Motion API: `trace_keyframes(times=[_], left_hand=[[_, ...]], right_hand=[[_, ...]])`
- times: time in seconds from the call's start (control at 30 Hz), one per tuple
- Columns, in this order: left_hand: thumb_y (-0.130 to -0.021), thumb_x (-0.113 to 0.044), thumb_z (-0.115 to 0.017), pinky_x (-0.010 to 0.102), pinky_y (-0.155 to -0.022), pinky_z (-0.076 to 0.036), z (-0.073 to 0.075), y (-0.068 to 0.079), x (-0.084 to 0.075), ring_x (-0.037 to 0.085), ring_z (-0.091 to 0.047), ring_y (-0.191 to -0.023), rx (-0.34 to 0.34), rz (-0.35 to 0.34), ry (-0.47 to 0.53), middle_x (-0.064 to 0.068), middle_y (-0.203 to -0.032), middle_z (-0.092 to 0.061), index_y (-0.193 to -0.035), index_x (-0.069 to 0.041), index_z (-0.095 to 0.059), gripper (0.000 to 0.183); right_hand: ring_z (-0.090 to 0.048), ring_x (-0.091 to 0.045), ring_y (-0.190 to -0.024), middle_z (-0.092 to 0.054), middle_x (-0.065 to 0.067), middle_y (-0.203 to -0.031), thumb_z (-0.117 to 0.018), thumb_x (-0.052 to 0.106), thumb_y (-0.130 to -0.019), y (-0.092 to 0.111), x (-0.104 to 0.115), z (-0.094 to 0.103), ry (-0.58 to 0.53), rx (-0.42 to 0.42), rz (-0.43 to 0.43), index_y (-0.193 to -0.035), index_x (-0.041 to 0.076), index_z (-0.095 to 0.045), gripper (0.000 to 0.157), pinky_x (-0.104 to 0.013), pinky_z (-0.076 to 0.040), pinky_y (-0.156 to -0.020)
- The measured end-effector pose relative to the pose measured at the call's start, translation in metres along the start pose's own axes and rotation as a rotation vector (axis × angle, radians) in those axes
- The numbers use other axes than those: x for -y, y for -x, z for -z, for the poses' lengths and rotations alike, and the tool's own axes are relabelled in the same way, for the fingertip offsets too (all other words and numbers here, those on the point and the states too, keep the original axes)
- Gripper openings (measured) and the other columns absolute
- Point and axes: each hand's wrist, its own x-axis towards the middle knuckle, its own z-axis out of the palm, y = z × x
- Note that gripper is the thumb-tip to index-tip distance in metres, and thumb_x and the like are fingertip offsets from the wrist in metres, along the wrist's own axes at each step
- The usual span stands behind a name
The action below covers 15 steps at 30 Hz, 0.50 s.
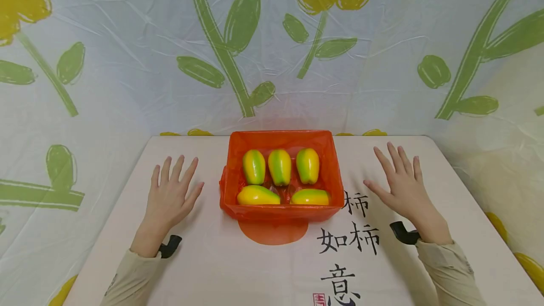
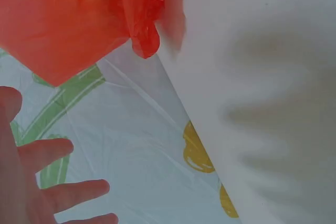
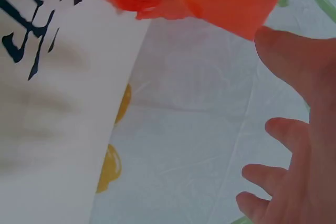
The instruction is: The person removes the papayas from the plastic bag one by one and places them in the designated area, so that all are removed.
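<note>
In the head view, a box [image 1: 282, 213] covered in red plastic bag film stands at the middle of the table. Several glossy yellow-and-green mango-like fruits [image 1: 279, 168] lie inside: three upright in a back row, others sideways along the front. My left hand [image 1: 172, 197] is held left of the box, fingers spread, holding nothing. On the other side, my right hand [image 1: 405, 195] is likewise spread and holds nothing. Both hands cast shadows on the table and stand apart from the box. The left wrist view shows a knotted bit of red plastic [image 2: 144, 30] at the box's side.
The pale table [image 1: 199, 268] bears black brush characters [image 1: 348, 240] right of and in front of the box. A flower-printed cloth [image 1: 323, 60] hangs behind the table's far edge and along both sides. Black wrist mounts [image 1: 170, 247] show at both cuffs.
</note>
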Motion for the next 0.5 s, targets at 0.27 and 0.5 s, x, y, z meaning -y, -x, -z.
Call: trace_keyframes(times=[0.27,0.5], left_hand=[[-0.103,-0.051,-0.025,0.063,-0.103,-0.033,0.004,-0.005,-0.005,0.048,-0.046,-0.123,-0.147,-0.084,0.032,0.024,-0.125,-0.060,-0.136,-0.005,-0.057,0.065],[-0.103,-0.049,-0.029,0.060,-0.097,-0.038,0.008,-0.005,-0.016,0.046,-0.051,-0.117,-0.180,-0.107,0.076,0.024,-0.124,-0.062,-0.133,-0.004,-0.059,0.062]], right_hand=[[-0.024,-0.047,-0.142,-0.029,-0.026,-0.155,-0.074,0.025,-0.085,-0.009,0.007,0.008,-0.116,-0.117,0.097,-0.150,0.005,-0.039,0.076,-0.062,0.003,-0.116],[-0.036,-0.046,-0.135,-0.041,-0.026,-0.148,-0.076,0.008,-0.079,-0.016,0.018,0.013,-0.267,-0.202,0.169,-0.140,0.001,-0.050,0.067,-0.062,-0.004,-0.117]])
